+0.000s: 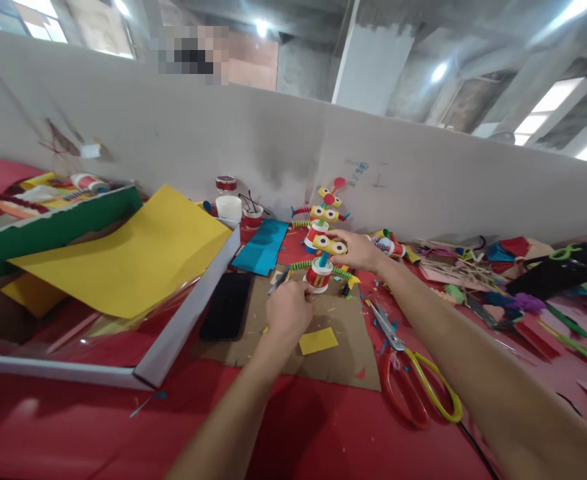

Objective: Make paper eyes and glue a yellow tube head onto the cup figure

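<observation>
A paper-cup figure point(318, 275) stands on the brown cardboard sheet point(273, 360), with a red-and-white cup body, green coiled arms, a blue neck and a yellow googly-eyed head. Curled at the cup's lower left is my left hand point(289, 310), its fingers closed against the base; the fingertips are partly hidden. From the right, my right hand point(357, 251) grips the yellow head at its top edge, thumb out of sight. A thin grey tool point(279, 283) lies just beyond my left hand. Similar paper-cup figures point(317, 232) stand behind.
Large scissors point(396, 340) with red and yellow handles lie to the right. At left are a black phone point(226, 307) and a box point(173, 350) with yellow paper point(133, 260). Blue sheets point(262, 247) lie behind. Craft scraps, sticks and a black bottle point(558, 270) crowd the right.
</observation>
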### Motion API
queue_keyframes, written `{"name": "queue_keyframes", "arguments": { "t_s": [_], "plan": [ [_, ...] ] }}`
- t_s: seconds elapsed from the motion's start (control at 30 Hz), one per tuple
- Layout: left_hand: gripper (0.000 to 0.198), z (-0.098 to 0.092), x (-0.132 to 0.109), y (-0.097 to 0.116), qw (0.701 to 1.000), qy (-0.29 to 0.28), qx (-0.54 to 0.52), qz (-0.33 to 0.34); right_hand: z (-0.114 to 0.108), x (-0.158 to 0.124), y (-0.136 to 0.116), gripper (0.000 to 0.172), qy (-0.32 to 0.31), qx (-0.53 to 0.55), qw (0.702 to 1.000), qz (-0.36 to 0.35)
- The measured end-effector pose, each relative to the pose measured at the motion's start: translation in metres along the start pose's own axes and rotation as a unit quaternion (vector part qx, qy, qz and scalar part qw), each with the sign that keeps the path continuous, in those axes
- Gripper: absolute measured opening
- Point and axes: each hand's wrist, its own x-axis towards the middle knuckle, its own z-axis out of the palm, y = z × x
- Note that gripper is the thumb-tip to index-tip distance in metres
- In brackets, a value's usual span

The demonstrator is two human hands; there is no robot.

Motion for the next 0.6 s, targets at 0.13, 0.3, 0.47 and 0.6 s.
{"name": "queue_keyframes", "arguments": {
  "t_s": [0.13,0.3,0.47,0.6],
  "plan": [
    [0.023,-0.008,-0.003,-0.008,1.0,-0.017,0.022,-0.005,0.0,0.002,-0.002,0.065,-0.007,-0.026,1.0,0.005],
    [0.029,0.003,0.0,-0.016,1.0,0.004,-0.014,0.024,-0.005,0.006,-0.003,0.068,-0.03,-0.036,0.999,-0.002],
    [0.024,0.015,0.0,-0.016,0.993,0.021,-0.054,0.099,-0.008,0.012,0.001,0.068,-0.046,-0.012,0.999,0.001],
    [0.026,0.016,-0.001,-0.014,0.992,0.026,-0.068,0.104,-0.005,0.024,0.009,0.058,-0.039,0.041,0.998,0.028]
  ]
}}
